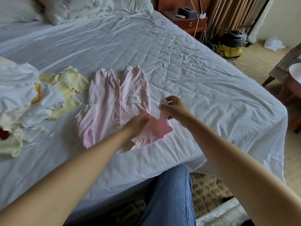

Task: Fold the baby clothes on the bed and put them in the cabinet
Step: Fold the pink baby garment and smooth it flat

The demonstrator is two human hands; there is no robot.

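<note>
A pink baby romper (112, 101) lies spread flat on the white bed sheet (179, 62), legs pointing away from me. My left hand (138, 123) rests flat on its near right shoulder area, fingers fairly straight. My right hand (172, 107) pinches the end of the romper's right sleeve (160, 124) and holds it lifted off the sheet. Left of the romper lies a pale yellow baby garment (68, 84), and beyond it a heap of white, cream and yellow baby clothes (19, 101). No cabinet for the clothes is in view.
Pillows and a crumpled duvet (73, 8) sit at the head of the bed. A wooden nightstand (187, 22) with cables stands at the far right corner, a yellow vacuum cleaner (231, 44) on the carpet beside it. A chair (286, 75) stands at right.
</note>
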